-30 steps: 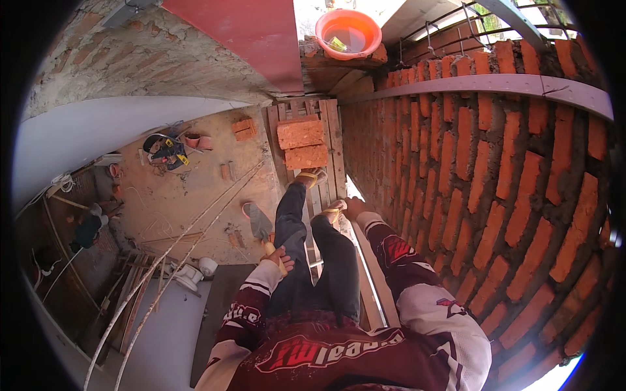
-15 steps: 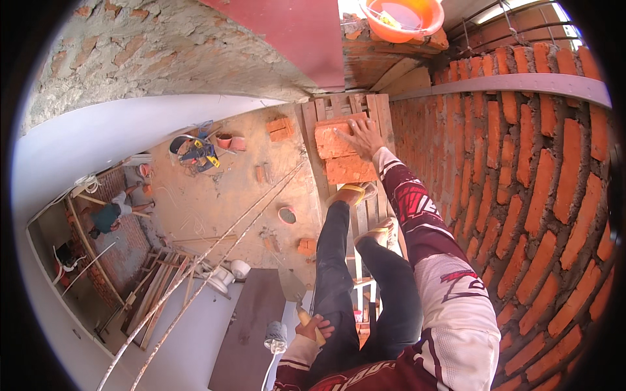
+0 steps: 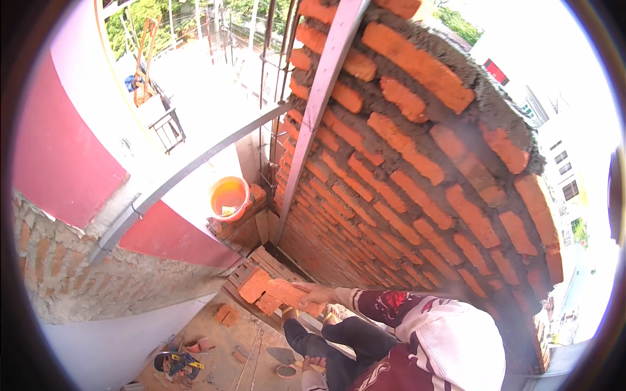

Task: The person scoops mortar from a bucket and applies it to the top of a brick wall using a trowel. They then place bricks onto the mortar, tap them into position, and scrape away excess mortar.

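Note:
My right hand (image 3: 317, 296) is closed on the end of a reddish-orange brick (image 3: 287, 291), held just over the wooden plank platform near my feet. Other bricks (image 3: 253, 285) lie on the platform beside it, and the held one partly covers them. Down by my left leg, my left hand (image 3: 315, 363) grips a trowel (image 3: 282, 355) by its handle, the grey blade pointing left. Along my right side rises a brick wall (image 3: 417, 202) with grey mortar between its courses and fresh-looking mortar on the top edge.
An orange bucket (image 3: 229, 197) stands on a brick ledge beyond the platform. A long metal bar (image 3: 319, 98) lies against the wall; another bar (image 3: 195, 156) crosses at left. Below on the floor are a small brick pile (image 3: 227, 315) and a yellow-and-black tool (image 3: 178, 365).
My view has swung up and right, showing the wall's top and the outdoors. My right hand, earlier resting on the stacked bricks, now has one lifted. The trowel remains in my left hand.

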Demonstrator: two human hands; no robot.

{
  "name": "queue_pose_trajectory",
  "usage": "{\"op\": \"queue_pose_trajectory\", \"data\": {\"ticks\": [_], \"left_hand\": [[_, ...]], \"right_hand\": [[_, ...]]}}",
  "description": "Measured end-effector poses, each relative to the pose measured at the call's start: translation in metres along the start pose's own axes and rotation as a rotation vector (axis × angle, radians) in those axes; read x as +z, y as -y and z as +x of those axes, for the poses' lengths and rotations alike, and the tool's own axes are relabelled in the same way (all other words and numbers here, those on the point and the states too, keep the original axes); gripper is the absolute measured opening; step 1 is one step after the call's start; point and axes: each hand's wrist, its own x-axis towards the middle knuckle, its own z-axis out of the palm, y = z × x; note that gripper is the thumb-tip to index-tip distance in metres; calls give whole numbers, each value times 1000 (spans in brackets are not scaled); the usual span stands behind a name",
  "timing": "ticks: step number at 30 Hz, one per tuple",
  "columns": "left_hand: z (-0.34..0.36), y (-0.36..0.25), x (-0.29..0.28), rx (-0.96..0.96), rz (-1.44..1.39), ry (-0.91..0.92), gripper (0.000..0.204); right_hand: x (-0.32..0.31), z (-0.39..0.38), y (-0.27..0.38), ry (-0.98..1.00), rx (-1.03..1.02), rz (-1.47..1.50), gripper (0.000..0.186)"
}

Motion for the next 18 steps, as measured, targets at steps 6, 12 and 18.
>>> {"op": "queue_pose_trajectory", "data": {"ticks": [6, 12, 18], "left_hand": [[-21, -99, 73, 145, 83, 191, 47], [-20, -183, 86, 122, 349, 39, 35], [-29, -225, 75, 171, 351, -47, 29]], "right_hand": [[-40, -227, 265, -93, -113, 234, 106], [-50, -407, 446, -596, -530, 50, 103], [-119, -504, 549, -1015, -551, -513, 88]]}}
